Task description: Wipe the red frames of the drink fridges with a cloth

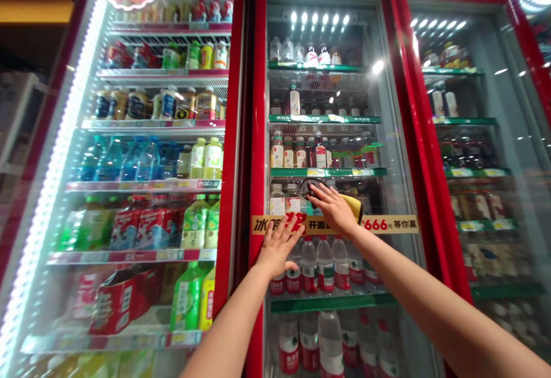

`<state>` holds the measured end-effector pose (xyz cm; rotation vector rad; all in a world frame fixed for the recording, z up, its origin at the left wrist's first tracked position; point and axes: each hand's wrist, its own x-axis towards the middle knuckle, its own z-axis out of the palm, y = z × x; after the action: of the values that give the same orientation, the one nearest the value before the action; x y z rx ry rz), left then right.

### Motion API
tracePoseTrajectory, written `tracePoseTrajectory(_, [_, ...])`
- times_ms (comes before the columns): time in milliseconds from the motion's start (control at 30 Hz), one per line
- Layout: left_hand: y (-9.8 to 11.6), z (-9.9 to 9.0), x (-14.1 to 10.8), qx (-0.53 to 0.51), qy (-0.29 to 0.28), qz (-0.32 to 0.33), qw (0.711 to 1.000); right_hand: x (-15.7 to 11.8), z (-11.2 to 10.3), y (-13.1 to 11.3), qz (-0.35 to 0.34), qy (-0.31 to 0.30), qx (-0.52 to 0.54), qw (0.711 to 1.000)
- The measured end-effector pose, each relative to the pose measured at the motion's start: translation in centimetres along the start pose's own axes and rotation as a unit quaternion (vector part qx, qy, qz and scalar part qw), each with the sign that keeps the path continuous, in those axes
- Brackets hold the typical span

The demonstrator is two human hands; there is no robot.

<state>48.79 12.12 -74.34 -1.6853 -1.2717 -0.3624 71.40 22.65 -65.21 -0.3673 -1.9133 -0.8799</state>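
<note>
My left hand (279, 249) lies flat with fingers spread on the middle glass door, over the left part of a gold banner strip (390, 225) with red and black lettering. My right hand (333, 209) presses a cleaning cloth (353, 205) against the same glass, just above and across the strip. The cloth is dark grey on one side and yellow on the other, and part of it is hidden under the palm. Behind the glass door (390, 154), which is closed in its red frame, bottles stand on shelves with green edges.
To the left stands a brightly lit cooler (146, 186) with bottles, cans and cartons on its shelves. Another red-framed cooler (482, 171) adjoins on the right. Water bottles (325, 263) fill the lower shelves of the middle cooler. Ceiling lights reflect in the glass.
</note>
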Motion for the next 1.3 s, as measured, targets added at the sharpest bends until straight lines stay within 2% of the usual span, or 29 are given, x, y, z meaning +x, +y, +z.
tracePoseTrajectory(100, [-0.1,-0.2,-0.1,-0.025,-0.027,0.005,0.999,2.4,0.3,-0.5,0.057,0.051,0.002,0.997])
tracePoseTrajectory(167, [0.0,-0.4,-0.1,-0.038,-0.056,0.004,0.998,4.3,1.0,-2.0,0.067,0.071,0.012,0.995])
tracePoseTrajectory(200, [0.0,-0.5,-0.1,-0.044,-0.066,0.002,0.997,5.2,1.2,-2.9,0.047,0.064,0.019,0.997])
tracePoseTrajectory(267, [0.2,-0.7,-0.1,-0.064,-0.067,-0.005,0.996,6.4,1.6,-4.6,-0.036,0.016,0.035,0.999])
tracePoseTrajectory(367, [0.3,-0.6,-0.3,-0.089,-0.050,-0.011,0.995,8.4,1.4,-5.8,-0.153,-0.064,0.046,0.985])
tracePoseTrajectory(433, [0.4,-0.5,-0.5,-0.089,-0.046,-0.007,0.995,10.0,1.1,-5.9,-0.174,-0.077,0.043,0.981])
tracePoseTrajectory(567, [0.6,-0.5,-0.7,-0.077,-0.027,-0.008,0.997,12.5,1.3,-6.8,-0.167,-0.058,0.033,0.984])
tracePoseTrajectory(633, [0.6,-0.6,-0.6,-0.076,-0.023,-0.009,0.997,12.5,1.7,-7.5,-0.221,-0.081,0.044,0.971])
tracePoseTrajectory(700, [0.7,-0.5,-0.5,-0.078,-0.030,-0.005,0.996,12.3,2.0,-7.9,-0.305,-0.123,0.059,0.943])
tracePoseTrajectory(767, [0.6,0.0,-0.4,-0.074,-0.034,-0.010,0.997,12.5,1.9,-7.7,-0.338,-0.138,0.060,0.929])
tracePoseTrajectory(833, [0.5,0.7,-0.5,-0.066,-0.026,-0.007,0.997,13.2,1.6,-7.2,-0.287,-0.109,0.041,0.951])
tracePoseTrajectory(900, [0.4,1.4,-0.6,-0.060,-0.011,0.006,0.998,14.0,1.4,-7.1,-0.191,-0.060,0.017,0.980])
tracePoseTrajectory(967, [0.3,1.7,-0.7,-0.058,-0.006,0.011,0.998,14.3,1.3,-7.4,-0.142,-0.036,0.002,0.989])
tracePoseTrajectory(1067, [0.2,1.4,-0.7,-0.061,-0.022,-0.002,0.998,13.9,1.2,-7.5,-0.207,-0.068,0.003,0.976])
tracePoseTrajectory(1133, [0.1,0.8,-0.5,-0.062,-0.031,0.003,0.998,13.2,0.7,-6.2,-0.230,-0.081,0.005,0.970])
tracePoseTrajectory(1200, [0.0,0.4,-0.4,-0.061,-0.034,0.014,0.997,11.8,0.1,-3.8,-0.158,-0.048,-0.007,0.986])
tracePoseTrajectory(1300, [0.0,0.3,-0.3,-0.052,-0.021,0.013,0.998,8.3,-0.5,-0.6,0.009,0.033,-0.035,0.999])
